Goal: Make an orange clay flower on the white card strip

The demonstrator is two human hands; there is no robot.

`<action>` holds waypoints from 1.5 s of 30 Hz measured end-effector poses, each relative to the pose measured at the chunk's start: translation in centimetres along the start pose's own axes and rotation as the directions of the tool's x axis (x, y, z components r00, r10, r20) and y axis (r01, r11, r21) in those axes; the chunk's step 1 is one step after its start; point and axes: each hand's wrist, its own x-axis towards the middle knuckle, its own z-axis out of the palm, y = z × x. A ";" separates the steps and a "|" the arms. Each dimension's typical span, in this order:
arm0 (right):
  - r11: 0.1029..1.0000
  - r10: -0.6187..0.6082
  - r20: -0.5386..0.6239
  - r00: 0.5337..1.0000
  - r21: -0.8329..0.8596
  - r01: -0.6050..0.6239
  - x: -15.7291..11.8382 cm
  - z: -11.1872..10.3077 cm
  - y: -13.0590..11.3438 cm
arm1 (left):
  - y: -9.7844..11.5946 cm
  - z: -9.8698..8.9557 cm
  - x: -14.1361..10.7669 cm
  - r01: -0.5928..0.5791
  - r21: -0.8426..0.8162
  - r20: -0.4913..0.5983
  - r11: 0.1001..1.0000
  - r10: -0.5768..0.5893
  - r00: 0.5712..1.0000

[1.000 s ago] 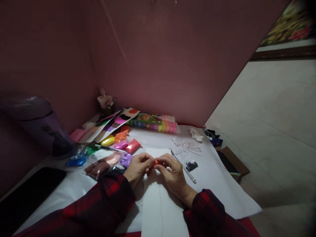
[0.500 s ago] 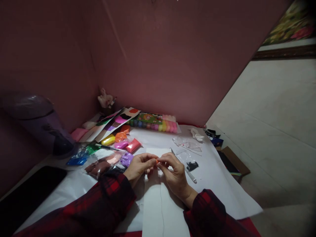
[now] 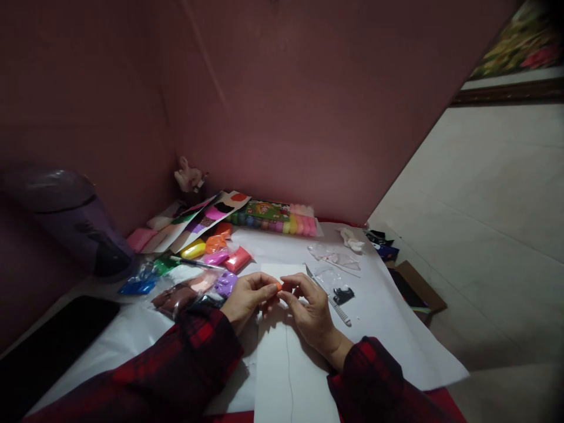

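Observation:
A small orange piece is pinched between the thumb and forefinger of my left hand. Just to its right, my right hand has its thumb and forefinger curved around a narrow gap, their tips by the orange piece; nothing else shows between them. Both hands are above a white strip of paper with a thin line drawn down it. A grey knife-like tool lies right of my right hand, close to a black lump.
Bagged clay, such as a red pack and brown pack, lies left. Behind are painted cards and a multicoloured clay set. A purple container and black slab are far left; clear wrappers lie right.
The fingertips of my right hand have parted slightly, and more of the orange piece shows at my left fingertips. The things on the table have stayed where they were.

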 end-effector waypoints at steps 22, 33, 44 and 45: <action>1.000 0.006 0.018 1.000 -0.006 -0.006 0.0 0.0 -0.2 | 0.2 0.3 -0.2 -0.033 -0.024 -0.021 0.999 0.033 0.999; 0.995 -0.081 -0.052 0.995 0.059 0.084 0.1 0.1 0.1 | -0.2 -0.1 0.0 -0.025 -0.008 0.014 1.000 0.025 1.000; 0.996 -0.064 0.014 0.998 -0.054 0.065 -0.1 0.0 -0.4 | 0.2 0.1 0.0 -0.050 0.059 0.001 0.997 0.050 0.999; 0.996 -0.065 0.015 0.998 -0.055 0.066 -0.1 0.0 -0.4 | 0.1 0.1 0.0 -0.046 0.051 0.006 0.998 0.046 0.999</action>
